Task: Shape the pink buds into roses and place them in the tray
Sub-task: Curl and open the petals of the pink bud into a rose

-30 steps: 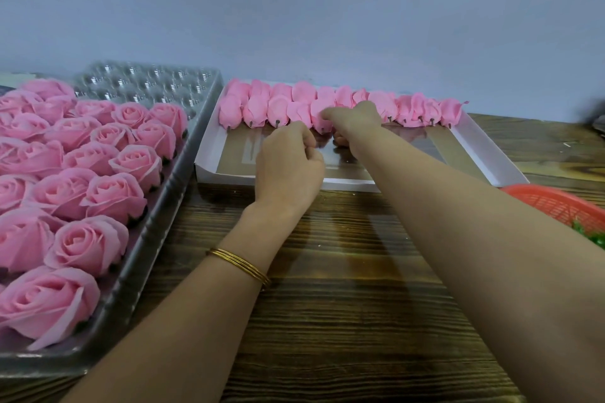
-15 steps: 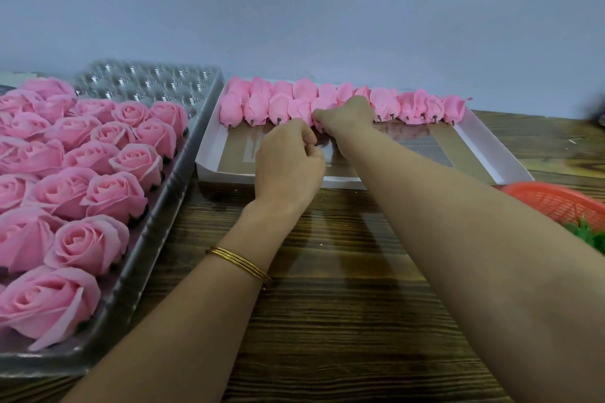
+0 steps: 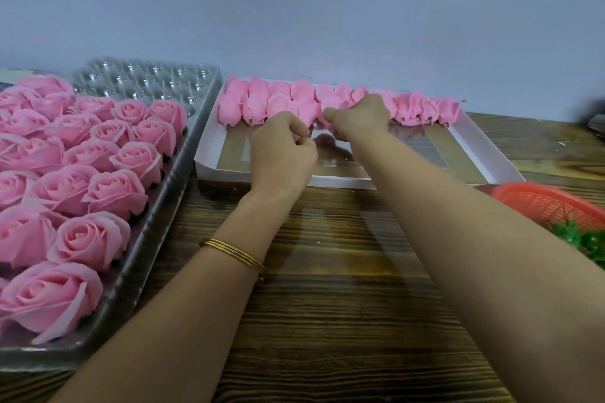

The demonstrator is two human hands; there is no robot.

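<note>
Head view: right fingers (image 3: 331,114) pinch a pink bud (image 3: 329,102) (left fingers (image 3: 294,131) curled just beside, grasp unclear).

Head view, sole camera: wide-angle, worn, looking forward and down from close above; faces the worktop (image 3: 327,321) right of the tray (image 3: 147,82), wall (image 3: 294,10) beyond the tray.

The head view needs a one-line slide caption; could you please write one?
Left hand and right hand at the pink buds in the white box, beside a tray of finished roses.
</note>
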